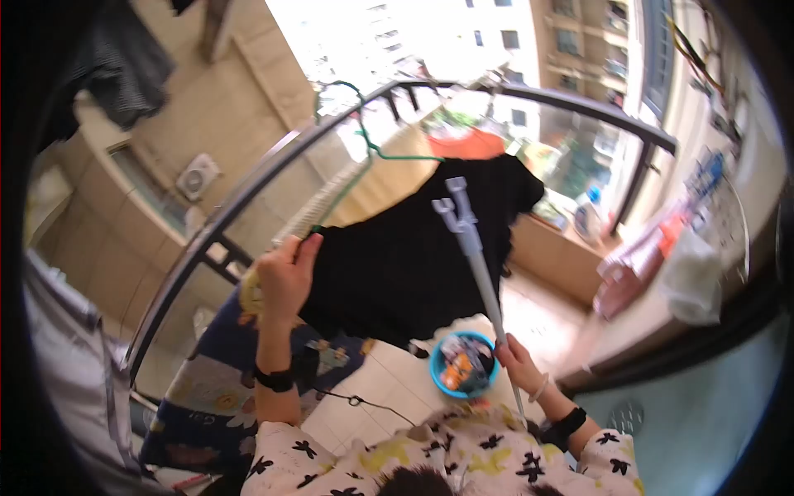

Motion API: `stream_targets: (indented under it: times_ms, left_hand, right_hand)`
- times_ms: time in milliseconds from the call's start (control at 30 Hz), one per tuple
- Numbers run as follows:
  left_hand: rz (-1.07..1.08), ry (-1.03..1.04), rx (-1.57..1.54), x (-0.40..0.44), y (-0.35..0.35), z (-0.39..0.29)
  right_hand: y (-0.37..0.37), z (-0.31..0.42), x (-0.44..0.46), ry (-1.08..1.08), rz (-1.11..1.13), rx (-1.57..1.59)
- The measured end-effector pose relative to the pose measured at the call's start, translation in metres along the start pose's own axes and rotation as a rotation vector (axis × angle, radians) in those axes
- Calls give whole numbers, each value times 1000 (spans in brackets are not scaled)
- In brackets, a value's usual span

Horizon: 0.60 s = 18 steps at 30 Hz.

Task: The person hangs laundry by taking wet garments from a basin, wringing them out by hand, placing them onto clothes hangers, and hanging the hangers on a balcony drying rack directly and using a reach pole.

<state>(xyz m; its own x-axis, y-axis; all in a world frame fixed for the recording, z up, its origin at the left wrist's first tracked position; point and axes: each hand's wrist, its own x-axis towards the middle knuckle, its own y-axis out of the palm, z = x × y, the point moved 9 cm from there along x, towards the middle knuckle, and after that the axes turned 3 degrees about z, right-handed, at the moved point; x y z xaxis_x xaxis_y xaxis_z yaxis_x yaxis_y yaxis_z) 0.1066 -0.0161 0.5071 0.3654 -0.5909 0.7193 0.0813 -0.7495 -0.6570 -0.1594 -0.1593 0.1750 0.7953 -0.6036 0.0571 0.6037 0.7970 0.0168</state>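
A black short-sleeved top (397,256) hangs spread out in front of me on a green clothes hanger (366,136). My left hand (285,273) pinches the top's left shoulder together with the end of the hanger. In my right hand (518,364) is a pale grey clothes pole (478,264), held upright at a slant, its forked tip in front of the black top. The hanger's hook points up and away, near the dark railing. The pole's lower end runs down past my patterned shirt.
A blue basin (435,376) of clothes stands on the tiled floor. A dark railing (273,161) curves around the balcony. A dark patterned cloth (207,397) hangs at left; an orange planter (467,145) sits beyond the rail. Bags (695,277) hang at right.
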Motion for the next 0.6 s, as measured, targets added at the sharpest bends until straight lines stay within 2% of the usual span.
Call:
stream_targets:
  times_ms: [100,167,267,333,433,500,533,567,600]
  left_hand:
    - [-44,-88,-14,1,-42,9]
    - [-70,-123,43,-5,-73,16]
    - [-58,-160,66,-17,-106,22]
    - [-89,-169,97,-24,-130,26]
    - [-114,-62,355,-26,-171,50]
    - [-316,139,782,-24,-204,13]
    - [-347,133,876,-31,-217,9]
    - [-427,119,643,-49,-225,5]
    - [-504,108,411,-75,-223,4]
  right_hand:
    - [49,20,57,-20,210,45]
    - [75,51,82,-91,306,101]
    - [115,112,103,-37,483,231]
    - [141,141,117,-83,545,200]
    - [190,180,136,-219,629,200]
    - [222,217,137,-233,682,227]
    - [240,240,135,-253,729,204]
    - [255,263,130,-269,729,207]
    - [275,296,113,-372,858,297]
